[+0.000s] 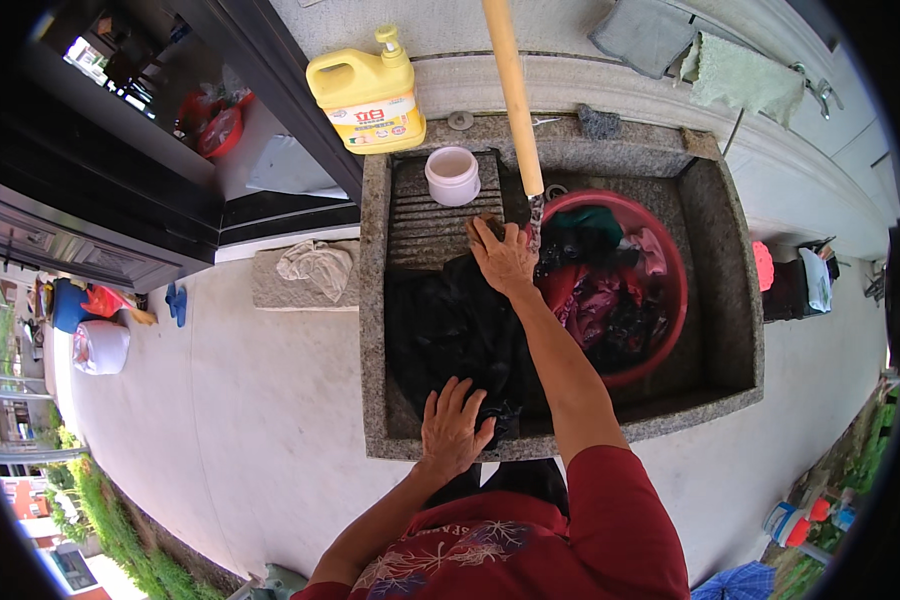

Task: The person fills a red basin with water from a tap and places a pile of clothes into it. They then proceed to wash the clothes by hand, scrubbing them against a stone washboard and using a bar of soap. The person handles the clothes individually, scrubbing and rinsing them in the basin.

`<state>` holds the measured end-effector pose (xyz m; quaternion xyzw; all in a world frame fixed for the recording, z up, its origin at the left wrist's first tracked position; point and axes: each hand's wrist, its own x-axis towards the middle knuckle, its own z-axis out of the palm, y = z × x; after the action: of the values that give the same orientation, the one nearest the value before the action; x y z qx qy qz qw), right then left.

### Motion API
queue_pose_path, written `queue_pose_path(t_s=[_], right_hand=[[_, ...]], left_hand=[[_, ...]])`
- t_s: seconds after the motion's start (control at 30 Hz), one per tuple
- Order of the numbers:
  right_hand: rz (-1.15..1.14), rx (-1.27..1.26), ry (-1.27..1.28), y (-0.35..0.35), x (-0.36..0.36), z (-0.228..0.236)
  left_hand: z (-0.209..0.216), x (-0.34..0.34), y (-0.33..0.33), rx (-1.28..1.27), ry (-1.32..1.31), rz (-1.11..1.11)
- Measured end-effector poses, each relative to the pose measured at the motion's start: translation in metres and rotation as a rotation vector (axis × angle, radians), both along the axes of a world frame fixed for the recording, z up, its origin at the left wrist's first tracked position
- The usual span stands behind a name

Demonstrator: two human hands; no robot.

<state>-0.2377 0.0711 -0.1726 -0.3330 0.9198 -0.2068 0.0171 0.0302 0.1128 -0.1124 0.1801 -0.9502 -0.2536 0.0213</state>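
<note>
Head view: the left hand (453, 425) lies spread on dark cloth (450, 325) in the sink's (372, 340) front-left corner; the right hand (508, 262) half-hides a brown thing (491, 226), its grip unclear.

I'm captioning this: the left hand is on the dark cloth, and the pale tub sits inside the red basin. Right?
No: in the head view, the pale tub sits on the ribbed washboard, not inside the red basin. The left hand is on the dark cloth.
</note>
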Motion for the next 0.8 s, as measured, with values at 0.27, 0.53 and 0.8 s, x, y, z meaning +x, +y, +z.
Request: queue_pose_path(t_s=[0.27,0.53,0.8], right_hand=[[0.557,-0.196,0.102,0.090,0.106,0.017],[0.074,-0.293,0.041,0.013,0.013,-0.021],[0.427,-0.313,0.162,0.063,0.063,0.002]], left_hand=[[0.002,0.013,-0.013,0.036,-0.071,0.133],[-0.003,0.003,-0.009,0.015,-0.005,0.101],[0.001,0.007,-0.009,0.001,-0.025,0.134]])
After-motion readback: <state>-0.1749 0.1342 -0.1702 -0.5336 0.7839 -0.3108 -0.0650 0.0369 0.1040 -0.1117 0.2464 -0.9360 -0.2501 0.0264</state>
